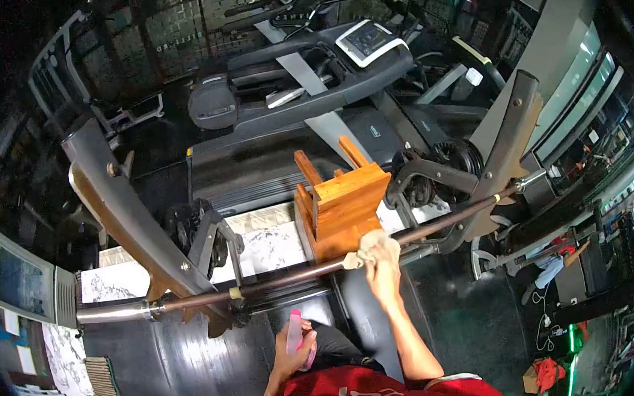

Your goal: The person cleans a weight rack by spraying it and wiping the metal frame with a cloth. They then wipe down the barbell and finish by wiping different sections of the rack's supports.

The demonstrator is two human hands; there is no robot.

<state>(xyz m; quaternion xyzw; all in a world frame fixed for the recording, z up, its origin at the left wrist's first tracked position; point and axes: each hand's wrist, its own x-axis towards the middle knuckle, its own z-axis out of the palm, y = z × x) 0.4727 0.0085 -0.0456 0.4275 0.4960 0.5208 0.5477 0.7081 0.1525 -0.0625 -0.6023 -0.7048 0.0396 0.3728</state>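
Observation:
My right hand (386,276) is closed on a pale, crumpled cloth (373,250), which rests against the middle of a long barbell (305,274). The bar slants across two rack uprights, the left one (125,207) and the right one (505,132). Closer to my body, my left hand (289,357) is wrapped round a translucent bottle with a pink top (294,331). It is held upright below the bar, apart from it. Just beyond the cloth stands an orange-brown wooden piece of furniture (347,203), partly hidden by the bar and cloth.
A treadmill (247,170) and an exercise machine with a screen (369,42) stand beyond the rack. Dark weight plates (458,161) hang near the right upright. Another person (548,267) is at the far right. A red item (549,374) lies on a box.

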